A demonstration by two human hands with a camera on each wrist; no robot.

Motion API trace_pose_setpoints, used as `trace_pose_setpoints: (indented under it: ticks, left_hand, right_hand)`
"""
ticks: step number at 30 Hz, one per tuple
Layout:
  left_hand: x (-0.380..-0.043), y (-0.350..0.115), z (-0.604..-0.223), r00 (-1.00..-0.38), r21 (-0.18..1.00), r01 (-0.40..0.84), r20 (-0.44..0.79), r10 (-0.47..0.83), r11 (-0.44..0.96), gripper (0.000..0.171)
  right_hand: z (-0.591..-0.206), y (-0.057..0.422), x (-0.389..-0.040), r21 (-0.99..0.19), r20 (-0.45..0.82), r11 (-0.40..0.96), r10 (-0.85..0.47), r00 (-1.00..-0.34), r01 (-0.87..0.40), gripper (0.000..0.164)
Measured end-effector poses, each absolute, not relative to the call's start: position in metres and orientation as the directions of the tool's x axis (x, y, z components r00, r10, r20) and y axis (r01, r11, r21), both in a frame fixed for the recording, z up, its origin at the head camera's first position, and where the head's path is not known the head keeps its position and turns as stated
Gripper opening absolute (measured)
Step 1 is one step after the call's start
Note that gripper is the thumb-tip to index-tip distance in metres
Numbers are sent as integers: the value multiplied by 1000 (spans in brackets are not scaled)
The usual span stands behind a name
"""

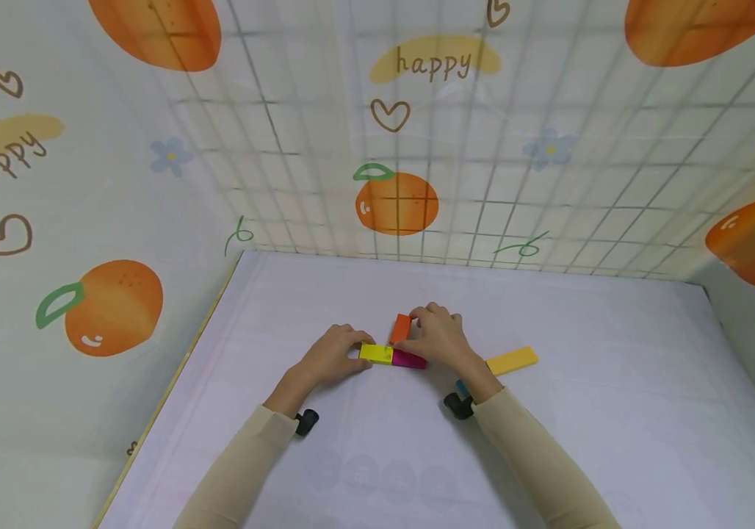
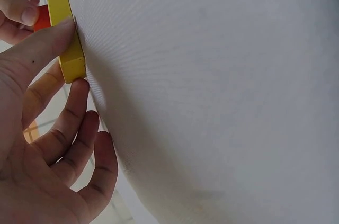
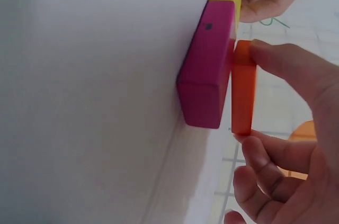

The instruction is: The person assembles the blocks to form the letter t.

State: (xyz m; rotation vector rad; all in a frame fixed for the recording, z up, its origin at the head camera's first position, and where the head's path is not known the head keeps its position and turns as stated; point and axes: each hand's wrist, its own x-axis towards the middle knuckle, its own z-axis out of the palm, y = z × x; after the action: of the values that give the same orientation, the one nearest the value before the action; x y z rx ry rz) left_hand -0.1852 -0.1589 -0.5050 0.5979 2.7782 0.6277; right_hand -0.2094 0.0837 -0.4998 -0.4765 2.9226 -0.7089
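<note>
So, your left hand (image 1: 333, 358): thumb and index finger pinch the yellow block (image 1: 374, 355), with the other fingers loosely bent.
Your right hand (image 1: 440, 339): thumb and fingertips grip the orange block (image 1: 400, 329) by its ends, the remaining fingers curved.
Yellow block: on the white tabletop (image 1: 298, 294), just right of your left hand, its right end meeting the magenta block (image 1: 410, 360).
Magenta block: right of the yellow one, in line with it, partly under your right hand.
Orange block: on the far side of that row, near the join; you cannot tell whether it touches.
Amber block (image 1: 513, 361): farther right, beyond your right wrist.
Blue block (image 1: 462, 387): mostly hidden by your right wrist.
Backdrop (image 1: 311, 184): far side, printed with oranges and hearts.
</note>
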Motion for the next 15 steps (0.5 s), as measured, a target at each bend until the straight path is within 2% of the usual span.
trace_pose_setpoints:
  ticks: [15]
  left_hand:
    - [-188, -160, -508, -887, 444, 339, -142, 439, 829, 36]
  right_hand:
    - [-499, 77, -214, -421, -47, 855, -354, -934, -303, 65]
